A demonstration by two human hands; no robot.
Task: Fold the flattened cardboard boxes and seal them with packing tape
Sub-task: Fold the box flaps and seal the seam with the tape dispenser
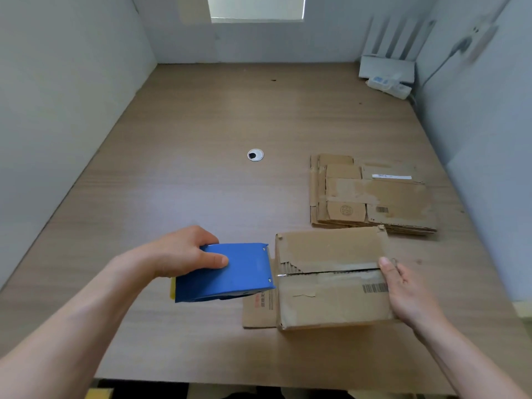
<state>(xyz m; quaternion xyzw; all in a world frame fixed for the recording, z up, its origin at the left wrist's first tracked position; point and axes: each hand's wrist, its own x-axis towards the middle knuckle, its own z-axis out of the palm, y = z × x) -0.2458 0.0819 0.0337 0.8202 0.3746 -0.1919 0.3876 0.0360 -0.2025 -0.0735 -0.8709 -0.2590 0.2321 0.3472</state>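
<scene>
A folded-up brown cardboard box (331,283) stands on the wooden table (201,182), its two top flaps meeting at a seam across the middle. My left hand (178,251) grips a blue tape dispenser (227,272), whose front edge touches the box's left side at the seam. My right hand (403,286) holds the box's right side, thumb on the top by the seam. A loose flap (259,311) sticks out flat at the box's lower left. A stack of flattened cardboard boxes (371,194) lies behind the box.
A round cable grommet (255,155) sits in the table's middle. White devices and a power strip (388,79) occupy the far right corner. Grey partition walls enclose the table on the left, back and right.
</scene>
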